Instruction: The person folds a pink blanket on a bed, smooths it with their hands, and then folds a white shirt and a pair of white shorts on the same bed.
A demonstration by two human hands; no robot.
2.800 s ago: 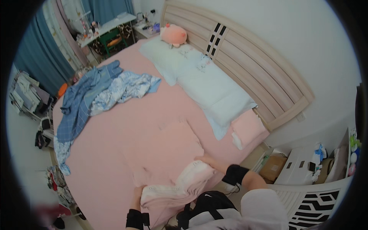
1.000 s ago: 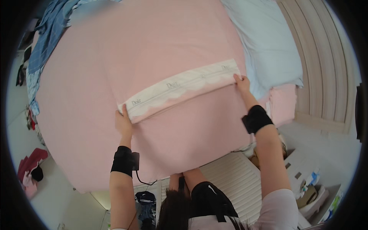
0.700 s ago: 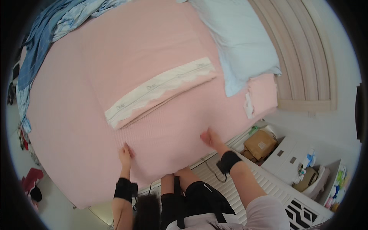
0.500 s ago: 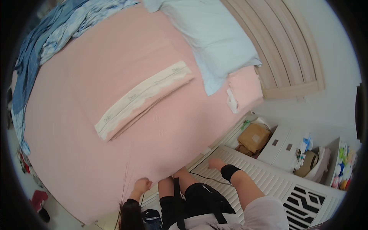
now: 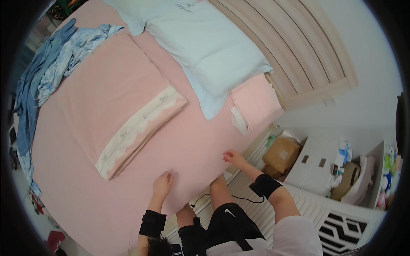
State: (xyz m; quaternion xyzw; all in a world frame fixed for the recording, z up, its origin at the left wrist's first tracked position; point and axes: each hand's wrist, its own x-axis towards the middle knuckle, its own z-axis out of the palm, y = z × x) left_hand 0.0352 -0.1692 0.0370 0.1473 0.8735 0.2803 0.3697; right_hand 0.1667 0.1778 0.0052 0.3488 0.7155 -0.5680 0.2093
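A pink blanket point(image 5: 115, 81) lies folded on the pink bed sheet point(image 5: 141, 205), its white scalloped border point(image 5: 136, 123) running along the near edge. My left hand point(image 5: 163, 183) hovers over the sheet, close to the blanket's near corner. Its fingers are loosely curled, with nothing seen in them. My right hand point(image 5: 233, 158) hangs above the bed's right edge, empty, fingers slightly apart. Both hands are clear of the blanket.
Pale blue pillows point(image 5: 209, 47) rest against the slatted wooden headboard point(image 5: 299, 55). Beside them sits a folded pink cloth bundle point(image 5: 256, 100). Crumpled blue bedding point(image 5: 64, 64) lies at the far left. A brown bag point(image 5: 282, 152) and white drawers point(image 5: 309, 166) stand right of the bed.
Both hands have moved forward over the bed from beside my legs. The view has shifted, showing more of the blanket's far part. The right hand's fingers show more clearly.
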